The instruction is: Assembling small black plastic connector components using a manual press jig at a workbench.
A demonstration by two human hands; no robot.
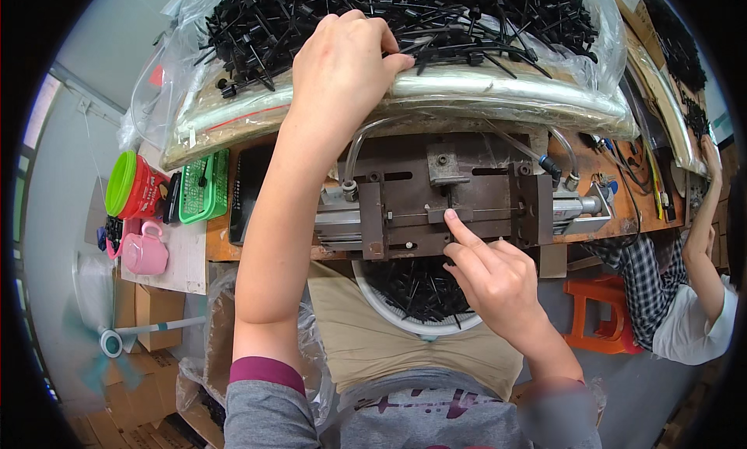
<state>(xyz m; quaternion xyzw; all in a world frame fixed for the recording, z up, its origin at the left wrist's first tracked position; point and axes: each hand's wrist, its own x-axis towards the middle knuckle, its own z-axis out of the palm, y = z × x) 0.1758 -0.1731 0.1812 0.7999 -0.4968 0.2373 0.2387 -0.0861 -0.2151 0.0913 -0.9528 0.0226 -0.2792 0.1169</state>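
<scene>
My left hand reaches over the front rim of the bag-lined tray, into a heap of black plastic cable ties. Its fingers are curled and the thumb lies close to the forefinger; what they pinch, if anything, is hidden. My right hand is at the metal clamping fixture, forefinger stretched out and the other fingers loosely bent. That fingertip touches the small centre block, below a bracket. No object shows in the right hand.
A white tub of black ties sits below the bench edge, by my lap. At left are a green basket, a red tub and a pink mug. Air hoses run to the fixture. Another person works at right near an orange stool.
</scene>
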